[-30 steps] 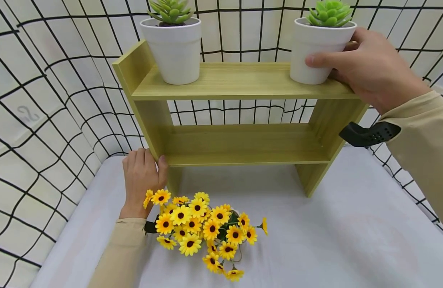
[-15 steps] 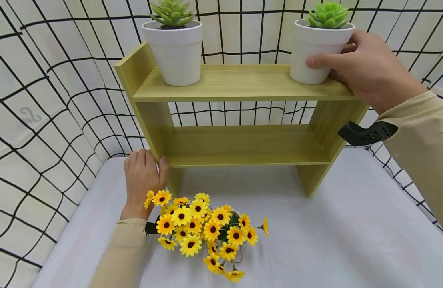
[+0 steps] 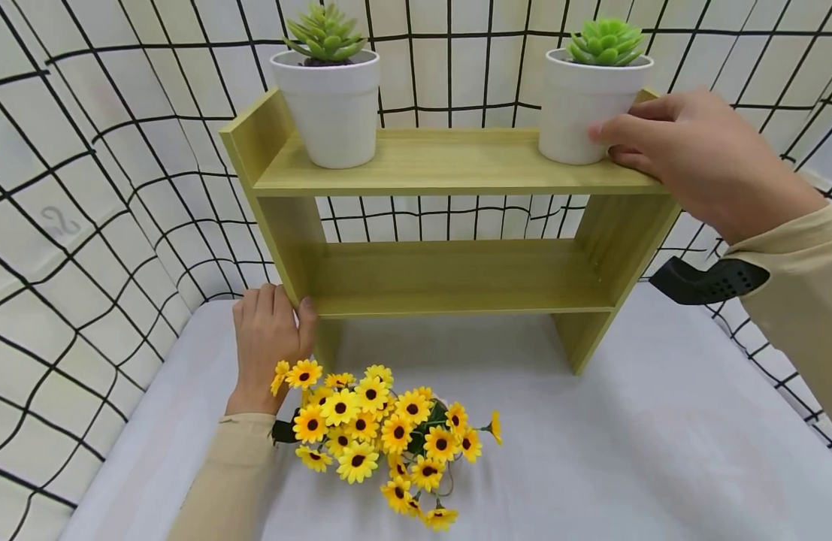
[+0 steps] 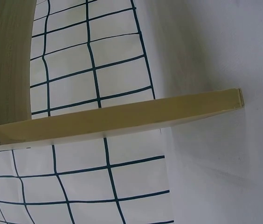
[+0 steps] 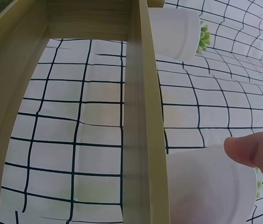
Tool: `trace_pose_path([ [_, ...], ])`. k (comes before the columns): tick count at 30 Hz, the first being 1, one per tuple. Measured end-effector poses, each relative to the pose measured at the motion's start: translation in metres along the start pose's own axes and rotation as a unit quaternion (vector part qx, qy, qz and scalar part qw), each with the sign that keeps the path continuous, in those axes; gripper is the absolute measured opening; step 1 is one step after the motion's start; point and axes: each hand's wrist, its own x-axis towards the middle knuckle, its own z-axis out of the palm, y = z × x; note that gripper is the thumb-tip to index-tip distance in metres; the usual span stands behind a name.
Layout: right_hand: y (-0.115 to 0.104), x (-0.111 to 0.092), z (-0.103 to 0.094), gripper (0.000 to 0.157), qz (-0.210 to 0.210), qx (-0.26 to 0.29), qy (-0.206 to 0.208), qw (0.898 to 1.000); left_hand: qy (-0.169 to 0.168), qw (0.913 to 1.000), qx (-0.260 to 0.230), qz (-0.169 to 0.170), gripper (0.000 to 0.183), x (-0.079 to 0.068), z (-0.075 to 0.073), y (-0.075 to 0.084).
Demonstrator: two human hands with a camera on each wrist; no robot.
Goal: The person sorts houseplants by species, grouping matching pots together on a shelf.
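Observation:
A white pot (image 3: 578,113) with a green succulent stands on the right part of the top board of a light wooden shelf (image 3: 456,161). My right hand (image 3: 706,154) is at the pot's right side, its thumb tip overlapping the pot's front edge. In the right wrist view the thumb (image 5: 255,151) lies over the pot's edge; whether it touches is unclear. My left hand (image 3: 270,330) rests against the shelf's left side panel, thumb at its front edge. The left wrist view shows the panel (image 4: 122,114) without the hand. A second white pot (image 3: 334,113) with a succulent stands on the left.
A bunch of yellow sunflowers (image 3: 375,428) is in front of the shelf, partly over my left wrist; its container is mostly hidden. A black wire grid (image 3: 138,150) encloses the white table (image 3: 558,451) at the back and sides. The lower shelf board (image 3: 456,274) spans both side panels.
My right hand has loosened its hold on the right pot and drawn slightly right and down. The pot stays on the top board. My left hand keeps its place.

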Motion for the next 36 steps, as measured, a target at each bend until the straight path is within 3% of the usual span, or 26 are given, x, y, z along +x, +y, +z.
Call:
trace_pose_path([
  [6,0.008,-0.014,-0.003,0.082,-0.012,0.018,-0.022,1.000,0.007,0.9998,0.010,0.016,0.054,0.002,0.000,-0.002],
  [13,0.020,-0.030,0.006,0.054,-0.062,0.073,0.030,0.995,-0.003,0.9998,0.015,0.012,0.053,-0.001,-0.001,-0.002],
  [21,0.029,-0.050,0.027,0.040,-0.082,0.090,0.075,0.990,0.000,0.9999,-0.002,0.011,0.046,0.000,0.000,-0.001],
  [26,0.043,-0.057,0.047,0.028,-0.139,0.159,0.063,0.975,0.012,0.9997,0.002,0.020,0.048,0.002,0.002,-0.002],
  [32,0.066,-0.060,0.076,0.019,-0.179,0.267,0.012,0.947,0.019,0.9995,0.002,0.024,0.046,0.002,0.003,-0.003],
  [35,0.077,-0.061,0.090,0.016,-0.186,0.277,-0.002,0.943,0.016,0.9996,0.003,0.023,0.046,0.001,0.002,-0.003],
  [36,0.081,-0.061,0.094,0.015,-0.184,0.268,-0.001,0.946,0.014,0.9997,0.003,0.022,0.047,0.001,0.002,-0.003],
])
